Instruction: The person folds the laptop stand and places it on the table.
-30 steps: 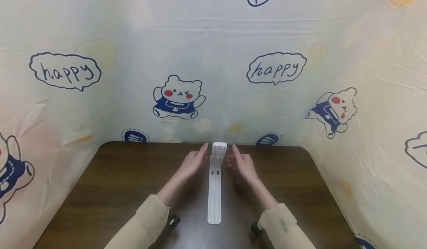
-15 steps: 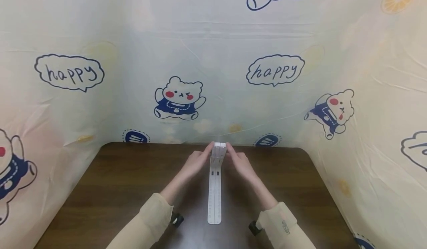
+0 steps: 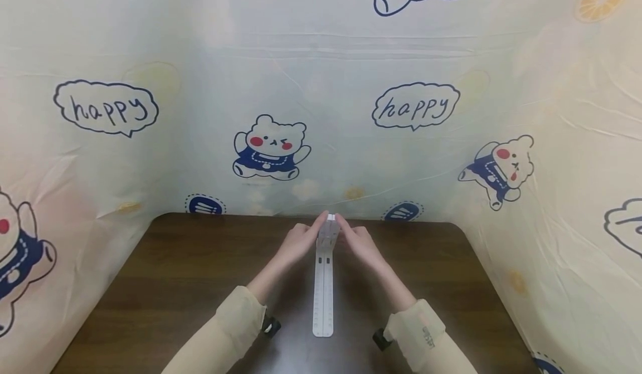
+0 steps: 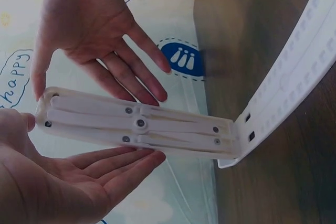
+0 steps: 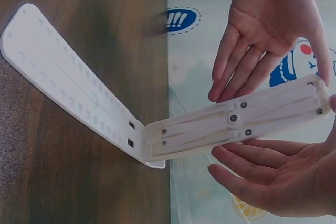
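A white plastic folding stand (image 3: pixel 323 301) makes an L: its long ridged arm lies along the table toward me, its shorter arm (image 4: pixel 136 125) rises at the far end. Thin bars and several screws show on that upright arm. My left hand (image 3: pixel 296 244) lies along its left side, fingers straight, fingertips at the edge and thumb at the top end. My right hand (image 3: pixel 363 246) mirrors it on the right side, thumb at the top corner, as the right wrist view shows with the right palm (image 5: pixel 299 182) turned inward. Both hands press the upright arm from opposite sides.
The stand is on a dark brown wooden table (image 3: pixel 200 273). A pale curtain (image 3: pixel 331 84) printed with bears, oranges and "happy" bubbles hangs behind the back edge and at both sides. Black straps (image 3: pixel 271 326) show at the rolled sleeves.
Both hands have come inward from beside the upright arm to touch its sides, thumbs closing in at its top. The upright arm's top looks narrower between them; the long arm stays in place.
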Tool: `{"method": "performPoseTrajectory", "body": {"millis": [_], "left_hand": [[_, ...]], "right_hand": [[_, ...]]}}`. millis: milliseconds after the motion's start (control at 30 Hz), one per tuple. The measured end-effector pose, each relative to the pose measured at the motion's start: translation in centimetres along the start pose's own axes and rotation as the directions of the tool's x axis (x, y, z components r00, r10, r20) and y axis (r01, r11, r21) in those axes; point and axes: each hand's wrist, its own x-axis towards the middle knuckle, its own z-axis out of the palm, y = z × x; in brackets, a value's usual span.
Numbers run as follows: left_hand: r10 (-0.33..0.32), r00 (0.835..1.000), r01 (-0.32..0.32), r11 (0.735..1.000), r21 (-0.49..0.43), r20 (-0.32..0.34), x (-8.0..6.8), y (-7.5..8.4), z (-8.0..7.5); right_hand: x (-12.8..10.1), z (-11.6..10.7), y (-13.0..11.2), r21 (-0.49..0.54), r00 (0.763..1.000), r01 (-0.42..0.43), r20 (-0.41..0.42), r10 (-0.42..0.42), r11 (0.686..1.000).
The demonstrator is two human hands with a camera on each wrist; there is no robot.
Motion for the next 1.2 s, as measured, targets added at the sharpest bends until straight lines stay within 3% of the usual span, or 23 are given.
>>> {"method": "performPoseTrajectory", "body": {"millis": [667, 1200], "left_hand": [[0.018, 1.0, -0.018, 1.0, 0.015, 0.016, -0.1, -0.5, -0.1], [0.091, 0.994, -0.094, 0.994, 0.058, 0.064, -0.2, -1.3, -0.5]], "right_hand": [[-0.1, 0.3, 0.7, 0.017, 1.0, 0.024, -0.009, -0.023, 1.0], [-0.9, 0.5, 1.7, -0.059, 0.999, 0.04, -0.032, -0.042, 0.997]]}}
